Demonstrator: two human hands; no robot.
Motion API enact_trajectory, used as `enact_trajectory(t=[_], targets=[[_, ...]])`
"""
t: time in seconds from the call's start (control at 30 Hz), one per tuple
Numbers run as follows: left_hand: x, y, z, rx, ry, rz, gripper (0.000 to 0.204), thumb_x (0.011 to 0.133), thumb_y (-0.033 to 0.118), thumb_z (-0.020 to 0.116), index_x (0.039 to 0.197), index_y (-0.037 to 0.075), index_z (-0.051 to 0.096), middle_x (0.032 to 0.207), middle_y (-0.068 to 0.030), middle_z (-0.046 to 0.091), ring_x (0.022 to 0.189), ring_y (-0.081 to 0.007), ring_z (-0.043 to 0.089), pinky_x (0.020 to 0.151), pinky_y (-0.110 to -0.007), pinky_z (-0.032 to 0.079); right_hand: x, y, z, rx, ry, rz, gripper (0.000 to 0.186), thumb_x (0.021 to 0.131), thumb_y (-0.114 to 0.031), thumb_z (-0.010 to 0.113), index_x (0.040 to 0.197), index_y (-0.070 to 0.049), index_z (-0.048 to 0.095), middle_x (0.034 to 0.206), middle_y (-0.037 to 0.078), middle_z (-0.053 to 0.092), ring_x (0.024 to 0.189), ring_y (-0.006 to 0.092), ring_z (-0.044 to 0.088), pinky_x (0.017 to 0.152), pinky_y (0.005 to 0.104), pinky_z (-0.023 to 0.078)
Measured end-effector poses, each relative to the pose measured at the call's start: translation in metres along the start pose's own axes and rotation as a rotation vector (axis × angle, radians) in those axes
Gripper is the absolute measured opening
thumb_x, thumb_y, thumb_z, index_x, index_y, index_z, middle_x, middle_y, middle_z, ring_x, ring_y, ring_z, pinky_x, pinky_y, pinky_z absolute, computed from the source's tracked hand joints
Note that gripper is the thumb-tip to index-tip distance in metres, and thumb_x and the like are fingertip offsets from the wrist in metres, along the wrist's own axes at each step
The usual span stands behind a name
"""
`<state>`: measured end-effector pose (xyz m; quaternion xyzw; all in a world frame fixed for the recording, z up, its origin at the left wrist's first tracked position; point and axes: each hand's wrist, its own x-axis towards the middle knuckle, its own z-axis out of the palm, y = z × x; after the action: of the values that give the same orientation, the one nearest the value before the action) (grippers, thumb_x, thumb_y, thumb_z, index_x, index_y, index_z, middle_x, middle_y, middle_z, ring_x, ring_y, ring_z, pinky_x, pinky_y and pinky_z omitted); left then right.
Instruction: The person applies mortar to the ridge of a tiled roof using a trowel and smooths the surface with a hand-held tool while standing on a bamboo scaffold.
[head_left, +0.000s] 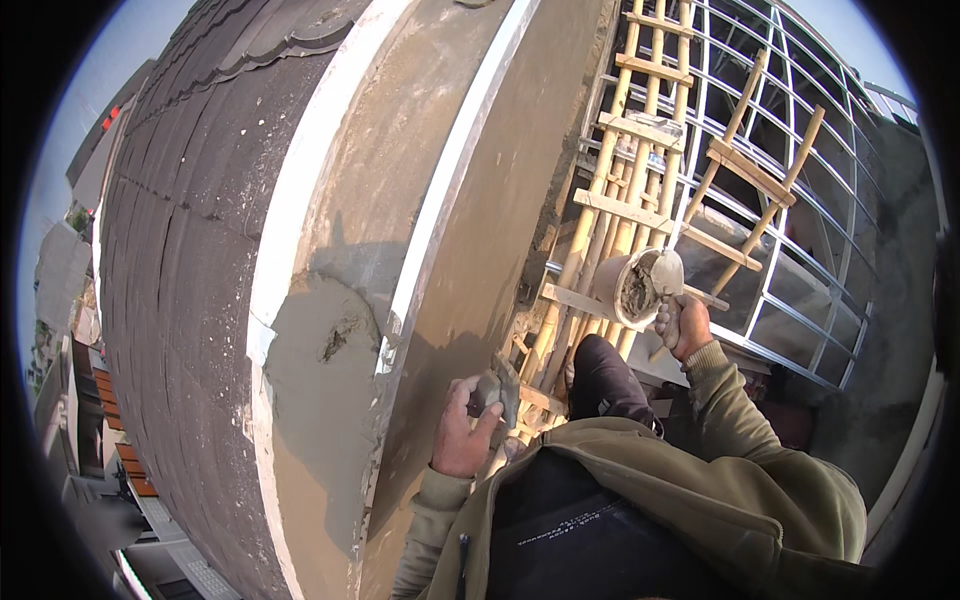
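My right hand (690,328) is wrapped round the handle of a trowel, and its mortar-smeared blade (668,272) rests over the rim of a bucket (606,284). Inside the bucket is wet grey mortar (637,292). My left hand (464,432) grips a plastering float (508,392) by its handle, with the plate held on edge beside the wall. To the left, a patch of fresh grey mortar (305,350) with a rough hollow lies on the ledge between a white edge strip (285,220) and a pale straightedge (450,160).
Bamboo ladder-like scaffolding (640,210) with wooden crosspieces runs away from me beneath the bucket. A metal frame grid (800,200) lies to the right. Dark roof tiles (200,270) slope off to the left. The brown plastered wall face (490,220) drops beside my left hand.
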<state>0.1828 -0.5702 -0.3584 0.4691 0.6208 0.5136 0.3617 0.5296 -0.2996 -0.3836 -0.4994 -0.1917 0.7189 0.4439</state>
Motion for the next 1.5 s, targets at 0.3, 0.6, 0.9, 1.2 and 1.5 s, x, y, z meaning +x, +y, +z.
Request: enact_trajectory(t=[0.3,0.6,0.9,1.2,1.5], targets=[[0.062,-0.034,0.040,-0.104,-0.102,-0.190,0.023,0.104,0.014,0.052,0.119,-0.002,0.058,0.105,-0.0101,0.058,0.092,-0.0192,0.057,0.086,-0.035,0.048,0.008,0.076,-0.170,-0.301,0.484,0.203,0.026,0.103,-0.024,0.053,0.099,0.001,0.061,0.076,0.010,0.061,0.057,0.0239,0.059,0.050,0.0391,0.050],[0.167,-0.123,0.168,0.129,-0.356,-0.208,0.026,0.106,0.020,0.051,0.117,-0.003,0.057,0.122,-0.0148,0.053,0.115,-0.0252,0.051,0.104,-0.040,0.041,0.158,0.058,-0.206,-1.649,0.457,0.164,0.035,0.098,-0.028,0.056,0.122,-0.007,0.069,0.116,0.027,0.072,0.112,0.0452,0.068,0.098,0.0522,0.056],[0.322,-0.227,0.363,-0.336,-0.348,-0.701,0.039,0.107,0.030,0.058,0.136,0.006,0.051,0.137,-0.0093,0.053,0.120,-0.0209,0.054,0.093,-0.045,0.051,0.337,0.044,-0.194,-1.891,0.200,0.043,0.027,0.094,-0.016,0.056,0.108,-0.004,0.077,0.108,0.020,0.076,0.105,0.0320,0.075,0.085,0.0451,0.061],[0.407,-0.315,0.480,-0.109,-0.444,-0.640,0.029,0.107,0.031,0.056,0.128,0.012,0.049,0.123,-0.0079,0.057,0.103,-0.0205,0.059,0.080,-0.045,0.058,0.403,0.078,-0.214,-2.108,-0.289,-0.138,0.023,0.095,-0.013,0.056,0.097,-0.005,0.078,0.098,0.016,0.077,0.095,0.0323,0.076,0.081,0.0443,0.062],[0.410,-0.310,0.485,-0.184,-0.435,-0.695,0.035,0.107,0.032,0.056,0.132,0.010,0.047,0.124,-0.0085,0.056,0.109,-0.0234,0.060,0.085,-0.047,0.059,0.430,0.043,-0.240,-1.597,-0.251,0.431,0.031,0.092,-0.029,0.066,0.105,-0.003,0.077,0.084,0.012,0.075,0.078,0.0284,0.074,0.066,0.0403,0.061]])
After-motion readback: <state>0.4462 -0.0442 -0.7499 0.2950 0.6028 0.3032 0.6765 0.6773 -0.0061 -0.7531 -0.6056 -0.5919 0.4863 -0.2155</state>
